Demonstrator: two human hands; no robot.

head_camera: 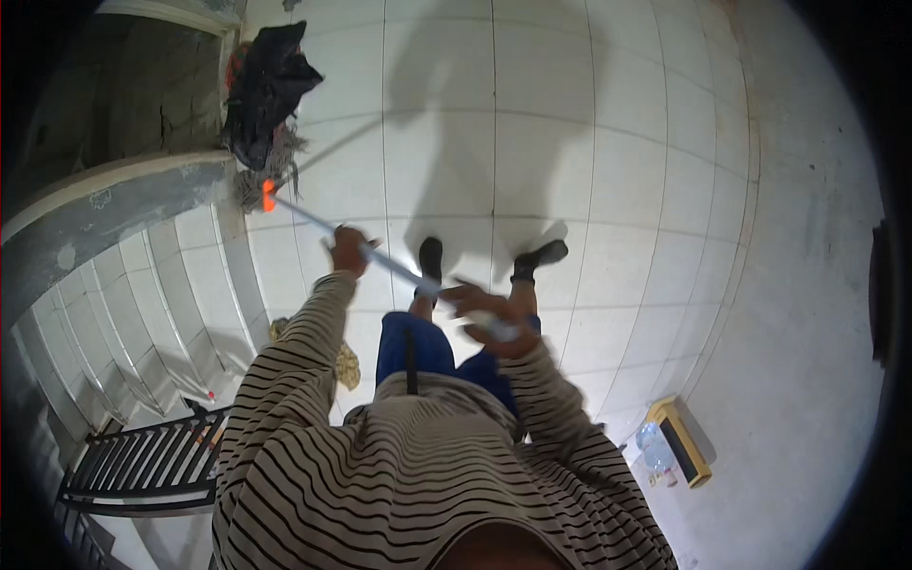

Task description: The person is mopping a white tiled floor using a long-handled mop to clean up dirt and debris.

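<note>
A string mop reaches from my body towards the far left. My left hand (349, 251) is closed around the middle of its pale blue handle (400, 271). Nearer my waist, my right hand (499, 320), blurred, holds the upper end of the handle. An orange socket (268, 196) joins the handle to the grey mop strings (251, 191), which rest on the white tiled floor (434, 171). Just beyond the strings lies a crumpled black cloth or bag (267, 92), covering part of them and of something red.
Tiled stairs (164, 285) run along the left, below a raised ledge (121, 206). A black slatted rack or railing (142, 463) stands at lower left. A patterned cloth (348, 367) lies by my left side. Clear plastic bottles (655, 449) and a yellow-framed object (680, 442) sit by the right wall (805, 285).
</note>
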